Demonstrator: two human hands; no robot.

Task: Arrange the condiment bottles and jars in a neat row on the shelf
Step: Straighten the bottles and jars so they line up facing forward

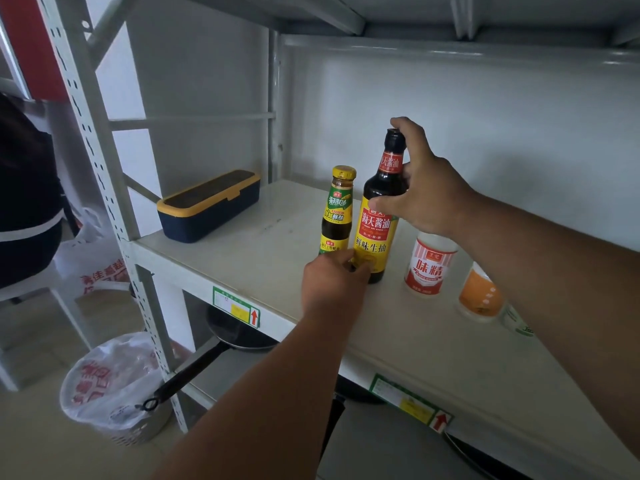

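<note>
A tall dark soy sauce bottle (pixel 379 216) with a yellow and red label stands on the white shelf (pixel 263 244). My right hand (pixel 420 188) grips its neck and shoulder from the right. Touching its left side stands a shorter sauce bottle (pixel 337 211) with a yellow cap. My left hand (pixel 334 284) holds the bases of these two bottles from the front, fingers curled. To the right stand a white and red seasoning jar (pixel 429 268) and an orange jar (pixel 479 296), partly hidden by my right forearm.
A navy box with a yellow-rimmed lid (pixel 209 206) lies at the shelf's back left. On the lower shelf lies a black frying pan (pixel 221 341), handle pointing out. A lined waste bin (pixel 110 386) stands on the floor beside the rack's upright post.
</note>
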